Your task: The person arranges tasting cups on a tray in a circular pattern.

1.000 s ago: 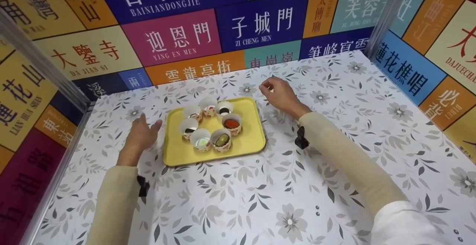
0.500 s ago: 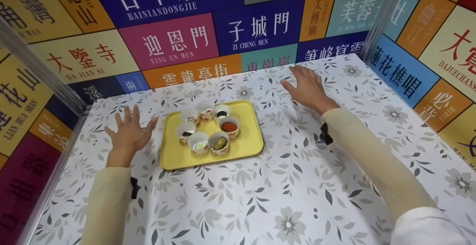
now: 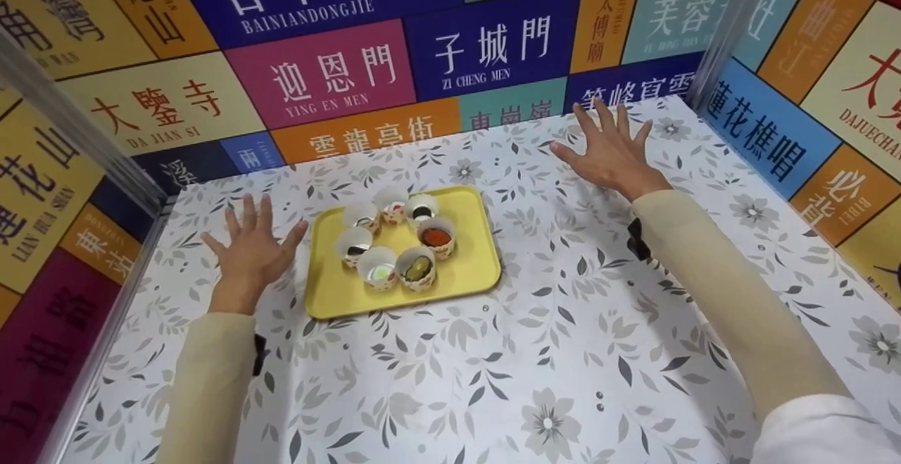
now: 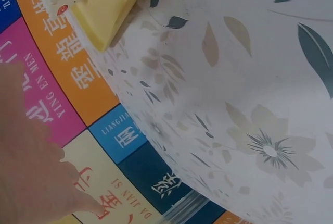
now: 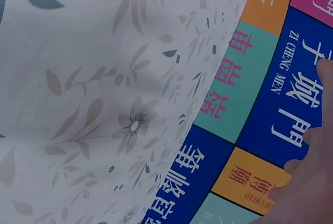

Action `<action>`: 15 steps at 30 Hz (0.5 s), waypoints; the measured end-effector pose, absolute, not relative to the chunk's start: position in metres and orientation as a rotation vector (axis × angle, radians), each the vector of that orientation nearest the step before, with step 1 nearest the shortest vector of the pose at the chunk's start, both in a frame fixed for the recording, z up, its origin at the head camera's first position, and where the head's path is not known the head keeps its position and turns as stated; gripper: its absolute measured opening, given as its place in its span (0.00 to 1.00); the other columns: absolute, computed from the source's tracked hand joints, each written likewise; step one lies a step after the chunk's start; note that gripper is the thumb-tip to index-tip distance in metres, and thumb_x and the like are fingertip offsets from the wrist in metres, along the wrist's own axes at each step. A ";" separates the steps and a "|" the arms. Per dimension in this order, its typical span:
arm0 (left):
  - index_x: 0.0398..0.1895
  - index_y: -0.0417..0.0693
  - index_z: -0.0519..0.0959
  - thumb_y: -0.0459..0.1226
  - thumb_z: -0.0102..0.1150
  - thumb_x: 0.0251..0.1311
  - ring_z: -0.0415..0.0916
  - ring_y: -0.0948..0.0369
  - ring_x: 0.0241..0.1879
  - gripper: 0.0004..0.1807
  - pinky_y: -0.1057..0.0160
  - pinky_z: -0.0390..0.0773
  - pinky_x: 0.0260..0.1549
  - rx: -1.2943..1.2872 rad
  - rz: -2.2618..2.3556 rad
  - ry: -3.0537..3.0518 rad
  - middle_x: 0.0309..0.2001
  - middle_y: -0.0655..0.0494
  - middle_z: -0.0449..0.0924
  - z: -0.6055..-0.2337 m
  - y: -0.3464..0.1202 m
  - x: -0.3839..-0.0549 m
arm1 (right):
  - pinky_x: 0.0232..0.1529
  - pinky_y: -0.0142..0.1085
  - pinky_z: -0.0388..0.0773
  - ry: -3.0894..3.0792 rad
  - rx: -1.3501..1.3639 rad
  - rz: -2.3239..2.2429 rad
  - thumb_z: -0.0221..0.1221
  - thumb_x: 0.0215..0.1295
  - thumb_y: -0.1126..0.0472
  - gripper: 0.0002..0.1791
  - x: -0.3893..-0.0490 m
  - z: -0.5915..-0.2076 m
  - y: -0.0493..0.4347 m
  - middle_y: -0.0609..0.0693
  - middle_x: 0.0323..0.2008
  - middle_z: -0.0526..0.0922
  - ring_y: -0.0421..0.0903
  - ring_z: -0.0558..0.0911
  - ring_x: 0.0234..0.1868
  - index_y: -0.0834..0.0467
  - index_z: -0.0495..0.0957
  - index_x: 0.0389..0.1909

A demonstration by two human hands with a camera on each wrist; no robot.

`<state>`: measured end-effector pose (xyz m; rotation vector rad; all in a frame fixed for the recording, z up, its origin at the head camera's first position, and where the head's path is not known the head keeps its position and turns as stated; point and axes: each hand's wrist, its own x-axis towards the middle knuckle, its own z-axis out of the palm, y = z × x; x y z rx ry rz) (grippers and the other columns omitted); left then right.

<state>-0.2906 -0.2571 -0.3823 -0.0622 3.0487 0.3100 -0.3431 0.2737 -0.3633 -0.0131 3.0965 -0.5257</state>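
My left hand (image 3: 248,260), fingers spread, is just left of the yellow tray (image 3: 464,267) and holds nothing. My right hand (image 3: 611,153) is spread too, empty, over the back right of the table, well apart from the tray. On the tray several small paper cups stand in a ring. One cup (image 3: 437,237) has something red in it, and the front cup (image 3: 417,269) has a greenish-brown piece. A white cup (image 3: 378,271) beside it shows something pale green. A cup at the back (image 3: 422,209) has dark contents. In the left wrist view a tray corner (image 4: 106,26) shows at the top.
The table is covered by a white cloth (image 3: 549,351) with grey flowers and leaves. Panels with coloured name signs (image 3: 324,73) stand along the back and both sides. Metal posts (image 3: 732,34) mark the corners.
Both hands have opened and spread their fingers. The right hand has moved away from the tray to the right and back. The tray and cups stay in place.
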 end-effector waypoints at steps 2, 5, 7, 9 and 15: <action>0.81 0.46 0.32 0.73 0.26 0.66 0.17 0.33 0.76 0.54 0.22 0.19 0.63 -0.063 0.303 3.058 0.79 0.39 0.21 -0.382 -0.255 -0.291 | 0.64 0.75 0.16 3.079 -0.007 -0.513 0.37 0.65 0.21 0.53 -0.344 -0.363 0.274 0.57 0.80 0.25 0.67 0.22 0.77 0.45 0.31 0.81; 0.81 0.47 0.31 0.73 0.25 0.66 0.16 0.32 0.76 0.54 0.22 0.19 0.63 -0.046 0.302 3.071 0.79 0.40 0.20 -0.380 -0.252 -0.292 | 0.63 0.76 0.16 3.068 0.013 -0.494 0.36 0.65 0.20 0.53 -0.344 -0.364 0.276 0.58 0.80 0.24 0.68 0.21 0.76 0.45 0.31 0.81; 0.81 0.48 0.32 0.73 0.26 0.66 0.16 0.33 0.76 0.54 0.22 0.19 0.63 -0.031 0.308 3.083 0.80 0.41 0.21 -0.379 -0.250 -0.293 | 0.62 0.76 0.15 3.070 0.025 -0.479 0.35 0.65 0.20 0.54 -0.345 -0.364 0.279 0.59 0.80 0.23 0.69 0.20 0.76 0.46 0.31 0.81; 0.81 0.48 0.32 0.73 0.26 0.66 0.16 0.33 0.76 0.53 0.22 0.19 0.63 -0.023 0.293 3.093 0.80 0.41 0.21 -0.377 -0.249 -0.294 | 0.62 0.76 0.14 3.071 0.031 -0.470 0.35 0.64 0.19 0.55 -0.345 -0.364 0.280 0.59 0.80 0.23 0.69 0.20 0.76 0.46 0.31 0.81; 0.81 0.50 0.33 0.74 0.26 0.64 0.18 0.33 0.76 0.54 0.22 0.18 0.63 0.000 0.239 3.103 0.80 0.41 0.24 -0.376 -0.243 -0.295 | 0.61 0.77 0.14 3.026 0.033 -0.461 0.34 0.63 0.18 0.57 -0.345 -0.366 0.285 0.62 0.79 0.23 0.70 0.20 0.75 0.47 0.28 0.81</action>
